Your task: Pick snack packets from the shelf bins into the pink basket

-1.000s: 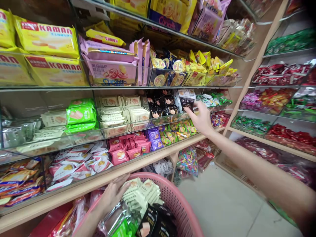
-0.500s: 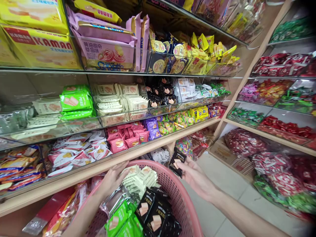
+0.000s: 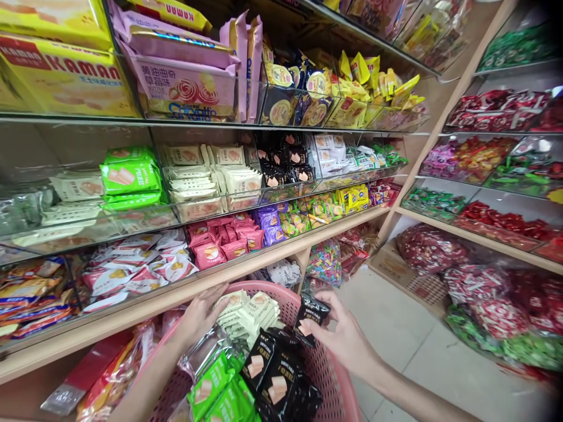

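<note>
My right hand (image 3: 349,337) pinches a black snack packet (image 3: 311,316) between thumb and fingers, over the right side of a pink plastic basket (image 3: 336,375). At the basket's far left rim, my left hand (image 3: 203,312) has its fingers over the edge, gripping it close to the shelf. Inside the basket lie cream packets (image 3: 250,313), green packets (image 3: 220,387) and several black packets (image 3: 277,375). Some clear wrapping (image 3: 209,351) sits between the cream and green ones.
Ahead, glass-fronted shelves (image 3: 246,252) hold sorted snacks, including black packets (image 3: 285,158) and a green stack (image 3: 132,176). Bags of red-wrapped sweets (image 3: 479,293) stand on the right of the tiled floor (image 3: 396,340). Below the shelf, left, are plastic bags (image 3: 118,369).
My right hand has moved slightly left and down with the black packet, which is now over the basket's right rim. My left hand stays at the rim.
</note>
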{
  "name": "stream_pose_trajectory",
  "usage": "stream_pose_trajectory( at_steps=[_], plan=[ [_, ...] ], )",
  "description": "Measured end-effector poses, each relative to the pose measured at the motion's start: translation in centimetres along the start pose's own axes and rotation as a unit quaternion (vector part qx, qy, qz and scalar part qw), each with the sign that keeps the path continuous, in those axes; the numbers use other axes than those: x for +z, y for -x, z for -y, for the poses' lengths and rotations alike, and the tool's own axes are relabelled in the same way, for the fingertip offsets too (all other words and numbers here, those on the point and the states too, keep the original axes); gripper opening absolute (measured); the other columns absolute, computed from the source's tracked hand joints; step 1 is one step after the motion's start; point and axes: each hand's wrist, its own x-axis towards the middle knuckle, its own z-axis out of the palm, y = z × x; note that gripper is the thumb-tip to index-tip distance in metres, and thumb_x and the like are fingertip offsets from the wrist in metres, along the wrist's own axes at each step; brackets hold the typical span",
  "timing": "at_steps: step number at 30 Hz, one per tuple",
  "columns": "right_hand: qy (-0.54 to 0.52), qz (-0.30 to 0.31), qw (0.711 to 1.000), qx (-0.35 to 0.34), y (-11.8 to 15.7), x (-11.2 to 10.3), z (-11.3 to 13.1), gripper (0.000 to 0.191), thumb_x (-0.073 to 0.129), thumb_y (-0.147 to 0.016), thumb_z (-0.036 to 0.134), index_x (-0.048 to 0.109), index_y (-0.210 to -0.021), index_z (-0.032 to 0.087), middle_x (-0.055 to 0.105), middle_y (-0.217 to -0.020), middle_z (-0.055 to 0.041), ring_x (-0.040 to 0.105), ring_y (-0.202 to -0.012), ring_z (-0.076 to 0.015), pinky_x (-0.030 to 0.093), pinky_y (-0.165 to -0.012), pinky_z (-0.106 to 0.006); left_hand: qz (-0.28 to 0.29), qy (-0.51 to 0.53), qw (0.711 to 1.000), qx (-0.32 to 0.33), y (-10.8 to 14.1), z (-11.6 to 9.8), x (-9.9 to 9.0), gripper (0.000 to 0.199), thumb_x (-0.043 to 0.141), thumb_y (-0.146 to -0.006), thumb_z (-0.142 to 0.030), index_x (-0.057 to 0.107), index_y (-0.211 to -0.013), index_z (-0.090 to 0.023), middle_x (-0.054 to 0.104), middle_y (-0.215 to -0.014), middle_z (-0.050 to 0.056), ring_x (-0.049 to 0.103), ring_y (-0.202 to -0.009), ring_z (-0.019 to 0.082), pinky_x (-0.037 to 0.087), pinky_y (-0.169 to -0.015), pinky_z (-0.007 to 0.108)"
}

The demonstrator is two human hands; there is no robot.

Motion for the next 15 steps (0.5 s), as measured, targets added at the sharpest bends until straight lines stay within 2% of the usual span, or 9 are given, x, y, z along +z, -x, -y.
stream_pose_trajectory(
  at_steps=[2, 4, 7, 10, 15],
  plan=[
    [0.122, 0.001, 0.991, -0.047, 0.7, 0.2, 0.0, 0.035, 0.060, -0.082, 0.029, 0.049, -0.114, 0.025, 0.065, -0.100, -0.0025, 0.060, -0.091, -0.0212, 0.046, -0.080, -0.035, 0.005, -0.002, 1.000, -0.002, 0.0, 0.0, 0.0, 0.062, 0.033, -0.094, -0.057, 0.051, -0.136, -0.015, 0.050, -0.140, 0.007, 0.044, -0.133, 0.021, 0.031, -0.114, 0.037],
    [0.229, 0.015, 0.969, -0.091, 1.2, 0.5, 0.1, 0.038, 0.058, -0.083, 0.023, 0.050, -0.119, 0.026, 0.065, -0.104, -0.0042, 0.059, -0.096, -0.0232, 0.044, -0.084, -0.038, 0.007, -0.005, 1.000, -0.003, 0.0, 0.0, 0.1, 0.062, 0.032, -0.094, -0.057, 0.051, -0.136, -0.015, 0.050, -0.141, 0.007, 0.043, -0.133, 0.022, 0.030, -0.114, 0.038],
    [0.343, 0.039, 0.930, -0.125, 1.6, 0.9, 0.0, 0.027, 0.057, -0.082, 0.017, 0.057, -0.109, 0.024, 0.065, -0.088, -0.0035, 0.059, -0.086, -0.0230, 0.044, -0.078, -0.036, 0.003, -0.006, 1.000, 0.000, 0.0, 0.1, 0.2, 0.061, 0.033, -0.094, -0.056, 0.050, -0.137, -0.017, 0.050, -0.140, 0.006, 0.044, -0.133, 0.021, 0.031, -0.114, 0.038],
    [0.393, 0.034, 0.907, -0.145, 1.7, 1.4, -0.4, 0.018, 0.059, -0.082, 0.014, 0.057, -0.098, 0.022, 0.063, -0.080, -0.0024, 0.057, -0.079, -0.0214, 0.041, -0.073, -0.033, -0.009, -0.002, 1.000, 0.006, 0.0, 0.1, 0.1, 0.058, 0.036, -0.093, -0.055, 0.052, -0.136, -0.020, 0.052, -0.139, 0.004, 0.046, -0.131, 0.022, 0.034, -0.112, 0.038],
    [0.402, 0.020, 0.894, -0.198, 1.8, 2.1, -1.4, 0.018, 0.062, -0.078, 0.010, 0.052, -0.087, 0.022, 0.063, -0.078, -0.0004, 0.056, -0.080, -0.0203, 0.033, -0.074, -0.032, 0.006, -0.003, 1.000, 0.001, 0.0, -0.2, -0.3, 0.061, 0.033, -0.094, -0.055, 0.050, -0.138, -0.017, 0.049, -0.141, 0.005, 0.043, -0.133, 0.022, 0.034, -0.113, 0.039]
  ],
)
